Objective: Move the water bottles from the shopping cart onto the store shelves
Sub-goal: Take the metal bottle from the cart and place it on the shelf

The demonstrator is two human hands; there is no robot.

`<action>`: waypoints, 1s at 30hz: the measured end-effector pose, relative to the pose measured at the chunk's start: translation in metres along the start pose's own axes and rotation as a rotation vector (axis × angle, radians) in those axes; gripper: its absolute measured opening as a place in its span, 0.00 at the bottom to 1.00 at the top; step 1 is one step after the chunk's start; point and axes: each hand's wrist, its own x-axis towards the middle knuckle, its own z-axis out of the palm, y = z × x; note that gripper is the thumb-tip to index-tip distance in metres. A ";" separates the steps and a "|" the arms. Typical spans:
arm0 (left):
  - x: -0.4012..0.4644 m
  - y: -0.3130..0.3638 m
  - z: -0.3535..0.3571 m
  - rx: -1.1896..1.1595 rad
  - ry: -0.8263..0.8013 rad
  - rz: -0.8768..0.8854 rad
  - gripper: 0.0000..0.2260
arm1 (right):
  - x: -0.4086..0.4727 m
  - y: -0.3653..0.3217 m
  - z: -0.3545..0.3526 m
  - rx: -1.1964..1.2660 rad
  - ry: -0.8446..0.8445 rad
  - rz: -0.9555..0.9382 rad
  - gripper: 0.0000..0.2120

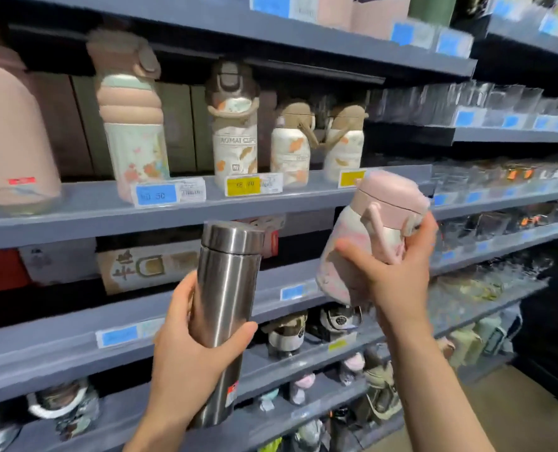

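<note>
My left hand (186,350) grips a tall steel flask (222,308), upright, in front of the lower shelves. In my right hand (391,272) is a squat pink-and-white bottle (362,243) with a pink lid and strap, tilted to the right and raised to just below the grey shelf (85,207). That shelf carries brown-lidded patterned bottles (235,132), the nearest just above the pink one. The shopping cart is out of view.
A large pink jug (10,132) stands at the shelf's far left. Boxed goods (147,265) fill the shelf below, and small bottles (287,334) sit on lower shelves. Clear glassware (499,102) lines the shelves to the right. Floor shows bottom right.
</note>
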 end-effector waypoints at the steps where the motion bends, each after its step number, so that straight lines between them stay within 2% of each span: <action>1: 0.007 0.002 0.023 0.014 0.030 0.005 0.38 | 0.022 0.004 -0.006 0.042 -0.020 -0.008 0.45; 8: 0.049 0.029 0.146 0.074 0.283 0.027 0.39 | 0.159 0.042 -0.042 0.243 -0.117 -0.104 0.49; 13: 0.071 0.034 0.187 0.047 0.418 0.045 0.39 | 0.211 0.060 -0.055 0.356 -0.080 -0.231 0.43; 19: 0.092 0.035 0.226 0.015 0.471 0.063 0.39 | 0.270 0.071 -0.079 0.377 0.061 -0.286 0.45; 22: 0.100 0.034 0.236 0.022 0.464 0.070 0.40 | 0.302 0.077 -0.077 0.446 0.026 -0.189 0.47; 24: 0.104 0.033 0.237 0.042 0.445 0.078 0.40 | 0.322 0.086 -0.074 0.329 -0.023 -0.144 0.49; 26: 0.107 0.034 0.238 0.051 0.432 0.071 0.43 | 0.338 0.102 -0.072 0.091 -0.095 -0.142 0.47; 28: 0.109 0.035 0.238 0.056 0.439 0.068 0.43 | 0.348 0.112 -0.071 -0.155 -0.223 -0.115 0.43; 30: 0.110 0.034 0.237 0.056 0.437 0.073 0.41 | 0.357 0.120 -0.071 -0.287 -0.386 -0.067 0.41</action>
